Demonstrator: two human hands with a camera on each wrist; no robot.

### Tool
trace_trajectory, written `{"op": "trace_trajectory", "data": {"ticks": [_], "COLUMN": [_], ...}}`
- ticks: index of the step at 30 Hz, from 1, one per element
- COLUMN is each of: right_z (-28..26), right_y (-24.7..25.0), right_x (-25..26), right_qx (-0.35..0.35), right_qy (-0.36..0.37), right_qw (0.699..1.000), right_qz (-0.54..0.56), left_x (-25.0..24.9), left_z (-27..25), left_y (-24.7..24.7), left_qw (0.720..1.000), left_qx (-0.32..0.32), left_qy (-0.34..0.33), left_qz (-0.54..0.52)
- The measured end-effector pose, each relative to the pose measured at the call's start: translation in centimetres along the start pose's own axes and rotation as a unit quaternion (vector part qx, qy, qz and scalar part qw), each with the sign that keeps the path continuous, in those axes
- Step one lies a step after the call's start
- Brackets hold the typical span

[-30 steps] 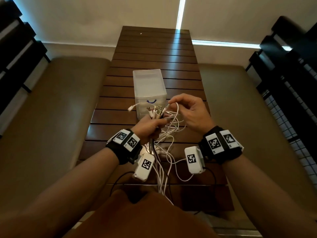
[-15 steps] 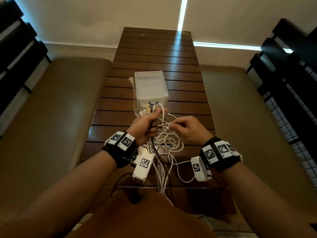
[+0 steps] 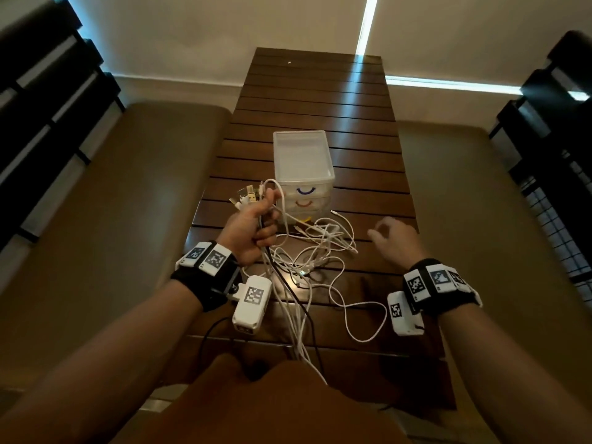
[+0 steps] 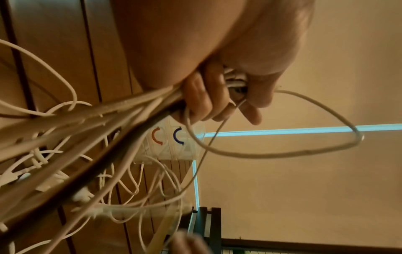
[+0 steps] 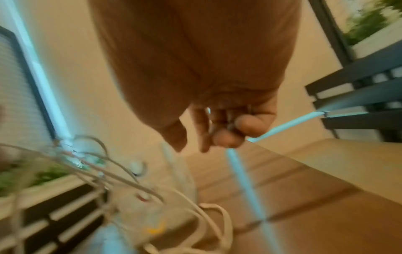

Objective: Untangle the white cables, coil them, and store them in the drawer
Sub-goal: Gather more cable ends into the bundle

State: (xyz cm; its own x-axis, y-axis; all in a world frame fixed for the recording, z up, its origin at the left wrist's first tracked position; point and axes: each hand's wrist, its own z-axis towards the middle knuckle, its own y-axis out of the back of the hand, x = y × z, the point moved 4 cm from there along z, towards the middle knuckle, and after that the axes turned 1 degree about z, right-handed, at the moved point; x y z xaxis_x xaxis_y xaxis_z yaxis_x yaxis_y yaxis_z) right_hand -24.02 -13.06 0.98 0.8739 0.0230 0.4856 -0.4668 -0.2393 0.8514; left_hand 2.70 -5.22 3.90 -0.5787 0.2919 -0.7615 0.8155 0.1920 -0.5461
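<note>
My left hand point(image 3: 266, 216) grips a bundle of white cables near their plug ends point(image 3: 248, 197), which stick up above the fist; in the left wrist view its fingers point(image 4: 204, 101) curl round the strands point(image 4: 91, 127). From the fist the cables hang down to a loose tangle point(image 3: 320, 251) on the wooden table. My right hand point(image 3: 382, 230) hovers to the right of the tangle, fingers loosely curled, holding nothing; the right wrist view shows those fingers point(image 5: 217, 132) empty above cable loops point(image 5: 213, 221). The translucent drawer unit point(image 3: 302, 161) stands just behind the tangle, its drawers closed.
The slatted wooden table point(image 3: 314, 100) is narrow, with tan padded benches on the left point(image 3: 105, 219) and right point(image 3: 474, 219). Dark slatted frames stand at the far left point(image 3: 48, 100) and far right point(image 3: 551, 123). A black cable point(image 3: 298, 302) runs with the white strands over the table's near edge.
My right hand has let go of the cable it pinched and moved right, away from the tangle. The left hand has shifted left with the bundle, and loose loops now lie spread on the table.
</note>
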Motion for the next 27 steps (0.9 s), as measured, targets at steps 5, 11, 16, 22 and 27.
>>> {"op": "trace_trajectory", "data": {"ticks": [5, 11, 16, 22, 27], "right_z": [-3.6, -3.2, -3.7, -4.7, -5.4], "right_y": [-0.6, 1.3, 3.7, 7.9, 12.3], "right_x": [10.7, 11.8, 13.2, 12.9, 11.8], "right_qx": [0.146, 0.112, 0.140, -0.014, -0.060], "right_qy": [0.225, 0.262, 0.298, 0.351, 0.341], "right_qw": [0.957, 0.933, 0.884, 0.867, 0.800], "right_qz": [0.110, 0.219, 0.332, 0.355, 0.490], "left_x": [-0.1, 0.1, 1.3, 1.4, 3.0], "left_z": [-0.6, -0.5, 0.3, 0.9, 2.0], "left_y": [-2.7, -3.2, -4.5, -6.5, -3.4], "left_qw": [0.997, 0.991, 0.979, 0.925, 0.918], "left_qx": [0.060, 0.071, 0.041, 0.063, -0.014], "left_qy": [-0.015, -0.038, -0.010, -0.046, 0.000], "left_qz": [0.051, 0.105, 0.202, 0.371, 0.395]}}
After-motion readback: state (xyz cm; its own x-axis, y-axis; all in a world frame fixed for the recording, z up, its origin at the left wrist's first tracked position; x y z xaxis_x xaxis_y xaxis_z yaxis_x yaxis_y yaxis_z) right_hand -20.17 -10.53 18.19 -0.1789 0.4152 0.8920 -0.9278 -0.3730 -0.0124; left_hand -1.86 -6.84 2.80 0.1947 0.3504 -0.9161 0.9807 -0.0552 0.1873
